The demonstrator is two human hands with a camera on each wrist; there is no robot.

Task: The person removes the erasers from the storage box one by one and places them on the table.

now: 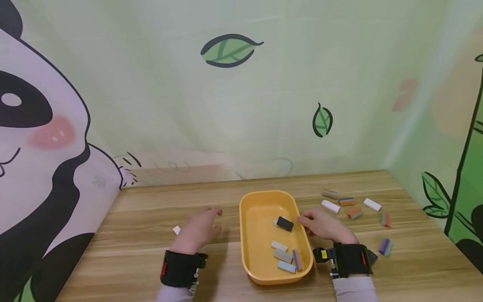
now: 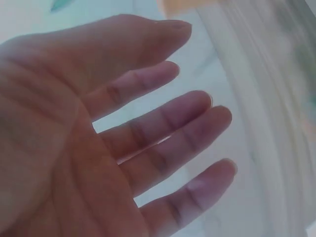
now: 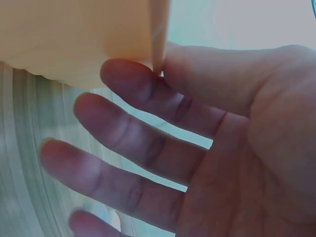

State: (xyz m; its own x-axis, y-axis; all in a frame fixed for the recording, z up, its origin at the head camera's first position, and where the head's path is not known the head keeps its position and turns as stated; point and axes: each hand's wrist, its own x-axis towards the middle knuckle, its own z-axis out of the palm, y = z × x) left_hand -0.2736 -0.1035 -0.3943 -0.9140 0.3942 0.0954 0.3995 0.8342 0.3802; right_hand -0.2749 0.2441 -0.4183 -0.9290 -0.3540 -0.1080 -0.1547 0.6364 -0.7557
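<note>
While your right hand (image 1: 326, 226) pinches the right rim of the yellow tray (image 1: 244, 235) between thumb and forefinger, its other fingers reach out loosely beneath. Your left hand (image 1: 200, 228) is empty, fingers apart and relaxed, over the table (image 1: 132, 251) to the left of the tray and not touching it. Just beside that hand lies a small white piece (image 1: 176, 230).

The tray sits between your hands. Toward its far end you have a black block (image 1: 284, 224) with something white partly hidden behind it; nearer you are a whitish block (image 1: 279, 246), a grey block (image 1: 283, 256), a blue block (image 1: 286, 267) and a purple block (image 1: 297, 260), close together.

Beyond your right hand, more blocks are scattered on the table: a brown block (image 1: 330, 194), two white ones and several two-coloured ones. Behind everything hangs a pale green backdrop (image 1: 226, 105) with printed leaves.
</note>
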